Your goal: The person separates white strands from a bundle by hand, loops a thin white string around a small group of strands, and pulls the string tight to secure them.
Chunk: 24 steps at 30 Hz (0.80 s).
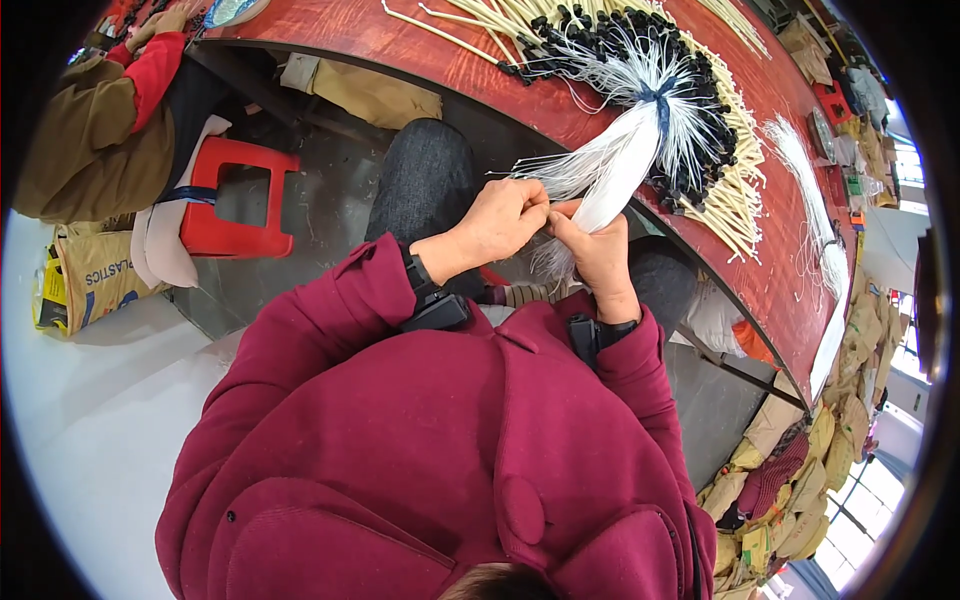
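A thick bundle of fine white strands (615,185) droops over the table's near edge toward my lap. A dark blue band (660,97) ties it farther up. Beyond the band, the strands spread to a fan of cream-coloured sticks (742,225) with black ends (690,185). My left hand (495,228) is closed in a pinch at the loose strands left of the bundle. My right hand (603,255) is closed beside it, thumb and finger pinching strands at the bundle's lower part. The two hands' fingertips meet, and the exact strands between them are too fine to make out.
The red table (400,45) runs diagonally ahead, with another white strand bundle (805,190) at its right. A red plastic stool (235,240) and a seated person (110,140) are at left. Brown sacks (800,490) pile up at lower right.
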Available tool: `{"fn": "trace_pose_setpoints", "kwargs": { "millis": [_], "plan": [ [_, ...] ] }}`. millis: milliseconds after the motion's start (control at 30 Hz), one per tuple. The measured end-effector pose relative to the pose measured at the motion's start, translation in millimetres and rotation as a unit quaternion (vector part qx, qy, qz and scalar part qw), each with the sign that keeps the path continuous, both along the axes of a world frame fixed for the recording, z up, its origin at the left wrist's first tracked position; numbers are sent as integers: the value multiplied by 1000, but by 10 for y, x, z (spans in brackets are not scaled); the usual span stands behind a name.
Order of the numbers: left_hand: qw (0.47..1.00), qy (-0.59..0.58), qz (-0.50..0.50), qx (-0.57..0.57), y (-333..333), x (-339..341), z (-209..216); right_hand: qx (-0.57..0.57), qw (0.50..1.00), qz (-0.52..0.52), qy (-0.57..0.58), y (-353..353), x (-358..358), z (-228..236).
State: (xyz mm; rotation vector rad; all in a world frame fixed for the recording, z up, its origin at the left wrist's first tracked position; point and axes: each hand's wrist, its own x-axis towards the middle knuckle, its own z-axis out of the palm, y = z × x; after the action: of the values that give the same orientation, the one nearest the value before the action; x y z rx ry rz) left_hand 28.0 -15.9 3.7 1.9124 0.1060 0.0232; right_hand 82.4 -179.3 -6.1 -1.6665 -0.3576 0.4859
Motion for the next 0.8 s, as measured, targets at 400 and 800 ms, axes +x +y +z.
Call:
{"fn": "trace_pose_setpoints", "kwargs": {
  "millis": [400,800],
  "plan": [
    [996,11,-41,-77,8,53,-257,-109,975,-13,-194,93,-33,117],
    [904,223,-22,-363,98,61,-38,-72,985,-19,-158,59,-18,12]
  ]
}}
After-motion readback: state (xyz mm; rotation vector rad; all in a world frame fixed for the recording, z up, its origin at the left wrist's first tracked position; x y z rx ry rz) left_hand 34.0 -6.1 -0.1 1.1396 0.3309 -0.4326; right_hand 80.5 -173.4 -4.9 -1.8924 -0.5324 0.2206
